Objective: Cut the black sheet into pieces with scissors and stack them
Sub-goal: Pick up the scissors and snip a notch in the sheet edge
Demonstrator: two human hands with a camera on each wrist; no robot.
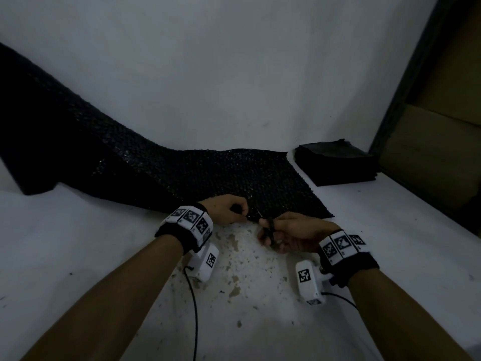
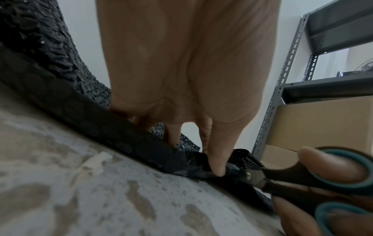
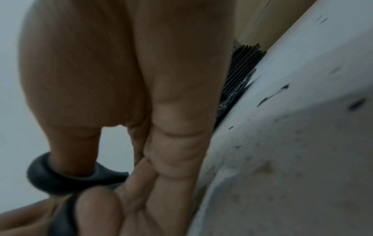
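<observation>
Sprawling from far left to the near edge of the scuffed white surface [image 1: 390, 230], the long bubbly black sheet [image 1: 182, 175] lies flat for cutting; a stack of cut black pieces [image 1: 335, 162] waits far right. The left hand [image 1: 226, 208] pinches the sheet's near edge taut; the right hand [image 1: 294, 234] grips black teal-lined scissors [image 2: 315, 182] there.

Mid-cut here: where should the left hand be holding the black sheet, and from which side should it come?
Judging by the pose, hold the black sheet at its near edge, just left of the scissors, coming from the person's side of the table. The left hand already pinches there. The sheet is limp and bubbled, so a grip close beside the blades should keep the edge taut; the right hand works the scissors.
</observation>
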